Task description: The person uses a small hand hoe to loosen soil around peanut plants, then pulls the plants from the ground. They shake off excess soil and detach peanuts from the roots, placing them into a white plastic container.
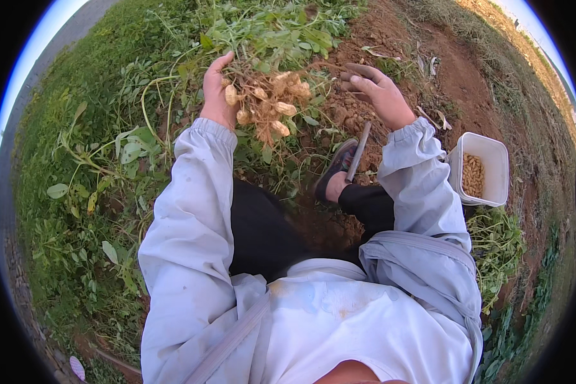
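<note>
1. Green-leaved plant bunch with tan, knobbly peanut pods [262, 105]: near 12 o'clock.
2. White, square-sided plastic bucket [495, 171], loose tan pods [472, 176] inside: 3 o'clock.
3. Right hand [379, 93]: between 1 and 2, released.
4. Left hand [216, 95]: 11 o'clock, against the bunch; fingers hidden, cannot tell grip.

And the left hand's [216, 96] fingers vanish behind the peanut cluster [265, 105], their grip impossible to read! Below, the bottom edge slices off the white shirt [365, 326], while a pinkish oval [77, 367], lower left, stays too small to identify.
</note>
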A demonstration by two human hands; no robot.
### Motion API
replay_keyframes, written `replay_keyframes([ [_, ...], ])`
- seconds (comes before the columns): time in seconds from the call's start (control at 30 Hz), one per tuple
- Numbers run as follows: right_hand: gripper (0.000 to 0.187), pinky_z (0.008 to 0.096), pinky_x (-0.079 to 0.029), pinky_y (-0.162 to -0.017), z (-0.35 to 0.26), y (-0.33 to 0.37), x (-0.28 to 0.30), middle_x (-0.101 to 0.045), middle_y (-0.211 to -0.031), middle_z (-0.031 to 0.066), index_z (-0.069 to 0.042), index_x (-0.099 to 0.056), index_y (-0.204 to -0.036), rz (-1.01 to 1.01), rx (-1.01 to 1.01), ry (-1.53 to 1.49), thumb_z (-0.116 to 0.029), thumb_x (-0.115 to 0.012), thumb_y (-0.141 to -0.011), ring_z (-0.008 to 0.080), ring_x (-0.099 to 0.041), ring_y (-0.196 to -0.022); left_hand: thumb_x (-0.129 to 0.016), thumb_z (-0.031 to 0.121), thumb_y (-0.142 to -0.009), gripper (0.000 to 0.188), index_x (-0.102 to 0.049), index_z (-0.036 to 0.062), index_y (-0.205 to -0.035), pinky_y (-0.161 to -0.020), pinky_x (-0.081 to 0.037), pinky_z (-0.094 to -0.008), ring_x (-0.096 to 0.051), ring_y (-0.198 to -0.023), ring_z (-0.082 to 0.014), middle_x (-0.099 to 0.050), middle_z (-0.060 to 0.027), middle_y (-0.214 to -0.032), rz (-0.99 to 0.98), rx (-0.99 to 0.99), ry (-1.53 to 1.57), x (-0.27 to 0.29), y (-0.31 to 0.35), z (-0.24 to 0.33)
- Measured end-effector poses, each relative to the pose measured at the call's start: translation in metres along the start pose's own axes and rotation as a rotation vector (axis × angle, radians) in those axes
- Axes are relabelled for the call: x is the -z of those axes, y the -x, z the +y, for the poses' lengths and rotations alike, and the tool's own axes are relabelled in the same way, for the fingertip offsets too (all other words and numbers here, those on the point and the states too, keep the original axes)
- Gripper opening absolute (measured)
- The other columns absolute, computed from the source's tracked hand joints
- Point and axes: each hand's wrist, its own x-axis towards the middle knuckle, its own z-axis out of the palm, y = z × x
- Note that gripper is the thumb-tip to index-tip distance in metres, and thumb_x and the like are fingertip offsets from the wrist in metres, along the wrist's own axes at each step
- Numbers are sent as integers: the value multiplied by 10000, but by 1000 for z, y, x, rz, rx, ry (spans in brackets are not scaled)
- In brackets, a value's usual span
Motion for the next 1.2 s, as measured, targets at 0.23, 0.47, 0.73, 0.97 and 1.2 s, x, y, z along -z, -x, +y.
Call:
replay_keyframes([
  [0.23, 332, 358, -475, -814, 147, 15, 46, -660, -940, 165, -27, -664, -996, -106, -216, 733, -265, -655, -765, 294, -624, -893, -605, 85, -812, 137, -559, 15, -921, -755, -523, -451, -626, -782, -291, -630, -124, -888, 187, -100, 24, 41, -53, -15],
  [0.47, 286, 395, -471, -816, 214, 41, -8, -658, -935, 153, -106, -672, -997, -591, -334, 919, -259, -650, -756, 335, -616, -893, -587, 99, -838, 168, -541, 9, -972, -785, -518, -463, -619, -839, -305, -616, -143, -932, 148, -86, 38, 63, -52, -6],
  [0.73, 352, 426, -462, -863, 235, 84, -7, -515, -1219, 78, -255, -650, -1084, -604, -243, 1258, -209, -609, -737, 293, -515, -1084, -603, 90, -826, 166, -563, 10, -966, -759, -532, -435, -633, -817, -281, -630, -132, -925, 174, -108, -67, 64, -39, -11],
  [0.97, 519, 453, -350, -960, 259, 142, -4, -352, -1399, 140, -260, -555, -1222, -516, 123, 1483, -269, -659, -714, 325, -339, -1274, -611, 121, -830, 171, -573, -1, -944, -741, -537, -422, -638, -790, -276, -637, -136, -904, 180, -77, -141, 72, -35, -11],
  [1.2, 597, 508, -274, -1010, 262, 133, -10, -338, -1428, 86, -123, -484, -1283, -504, 49, 1451, -309, -625, -733, 324, -304, -1300, -616, 124, -825, 168, -578, 7, -940, -736, -539, -423, -639, -786, -274, -639, -129, -892, 173, -46, -147, 77, -32, -11],
])
